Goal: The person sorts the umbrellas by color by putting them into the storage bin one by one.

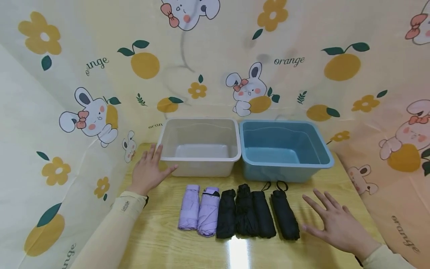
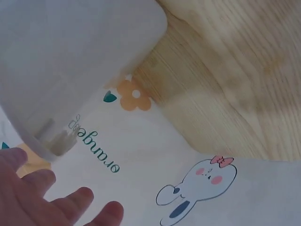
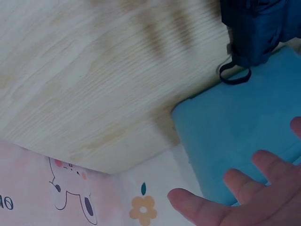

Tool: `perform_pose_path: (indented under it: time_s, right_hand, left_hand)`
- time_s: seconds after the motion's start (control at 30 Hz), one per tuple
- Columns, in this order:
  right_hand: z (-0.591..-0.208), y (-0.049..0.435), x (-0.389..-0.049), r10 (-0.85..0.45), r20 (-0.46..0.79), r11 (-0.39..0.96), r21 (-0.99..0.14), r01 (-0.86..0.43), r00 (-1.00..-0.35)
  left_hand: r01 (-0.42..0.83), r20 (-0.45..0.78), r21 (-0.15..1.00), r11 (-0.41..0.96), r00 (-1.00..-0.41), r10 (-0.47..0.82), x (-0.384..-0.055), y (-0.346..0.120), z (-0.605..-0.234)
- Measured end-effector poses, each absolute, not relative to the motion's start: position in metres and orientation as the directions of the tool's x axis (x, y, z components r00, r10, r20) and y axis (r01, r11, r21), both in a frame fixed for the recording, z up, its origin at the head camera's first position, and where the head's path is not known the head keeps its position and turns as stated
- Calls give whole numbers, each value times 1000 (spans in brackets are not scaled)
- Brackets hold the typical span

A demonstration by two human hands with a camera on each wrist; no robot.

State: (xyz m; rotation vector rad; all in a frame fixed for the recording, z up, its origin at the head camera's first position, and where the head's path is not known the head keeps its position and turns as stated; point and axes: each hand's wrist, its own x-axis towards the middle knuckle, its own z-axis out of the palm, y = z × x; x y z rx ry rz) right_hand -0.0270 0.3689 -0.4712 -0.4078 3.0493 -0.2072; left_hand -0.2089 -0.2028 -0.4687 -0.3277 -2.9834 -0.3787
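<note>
Two bins (image 1: 201,169) stand between six folded umbrellas (image 1: 246,215) and rabbit-print cloth (image 1: 215,48).

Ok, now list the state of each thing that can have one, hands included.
White bin: upright, uncovered, empty
Blue bin: upright, uncovered, empty
Two purple umbrellas: rolled up, lying flat
Four black umbrellas: rolled up, lying flat
Left hand: fingers spread
Right hand: fingers spread, holding nothing
</note>
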Motion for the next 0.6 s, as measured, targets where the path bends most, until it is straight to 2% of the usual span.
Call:
perform_pose_path:
  time_s: [0.23,0.43,0.6]
  right_hand:
    - [-475,361,-23,-282,-39,949,-160,-273,-959]
    - [-478,352,-23,-319,-30,936,-163,-311,-947]
    - [-489,343,-22,-346,-78,918,-233,-320,-935]
  left_hand:
    - [180,116,235,955,-981,156,-214,-203,-473]
    - [192,123,231,954,-978,167,-217,-201,-473]
    - [198,112,240,950,-978,176,-218,-198,-473]
